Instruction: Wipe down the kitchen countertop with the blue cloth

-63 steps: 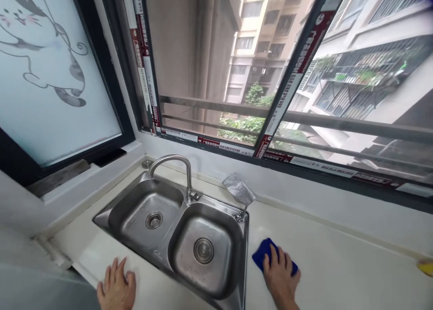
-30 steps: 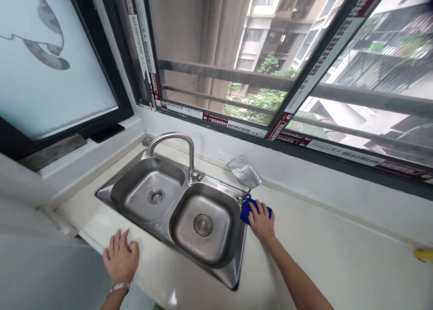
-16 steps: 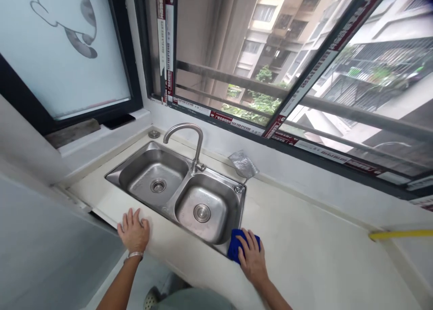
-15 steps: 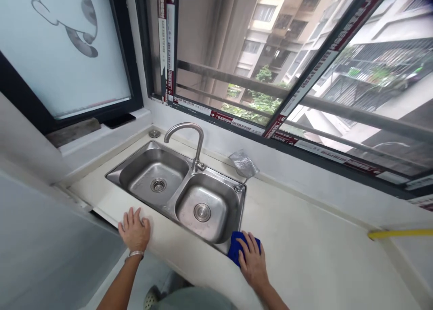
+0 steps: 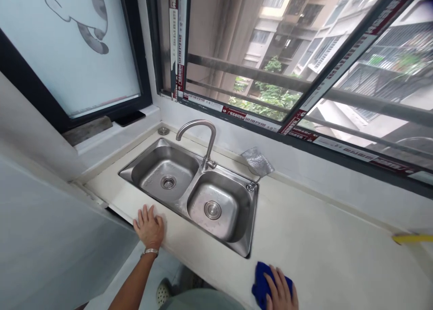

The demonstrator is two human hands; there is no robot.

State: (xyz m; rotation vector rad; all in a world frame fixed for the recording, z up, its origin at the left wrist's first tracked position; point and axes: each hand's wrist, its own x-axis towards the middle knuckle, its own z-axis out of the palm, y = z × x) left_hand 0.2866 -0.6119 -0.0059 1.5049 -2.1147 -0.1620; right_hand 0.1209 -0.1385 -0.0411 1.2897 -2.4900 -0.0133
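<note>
My right hand (image 5: 280,292) is closed over a blue cloth (image 5: 261,284), pressing it on the pale countertop (image 5: 314,242) near the front edge, to the right of the sink. Part of that hand is cut off by the bottom of the view. My left hand (image 5: 149,228) rests on the counter's front strip with its fingers spread, holding nothing; a bracelet circles the wrist. Between and beyond the hands lies a steel double-bowl sink (image 5: 184,205), with a drain in each bowl. A curved faucet (image 5: 212,141) rises behind the divider.
A silvery bubble-wrap-like pouch (image 5: 257,162) leans behind the sink's right corner. A round metal cap (image 5: 163,131) sits at the back left. A dark phone-like slab (image 5: 130,118) lies on the sill. At the right wall runs a yellow strip (image 5: 411,239). Windows stand behind.
My right hand has drawn the blue cloth off the sink's front right corner, toward me and to the right. My left hand stays on the counter. The view has shifted slightly left.
</note>
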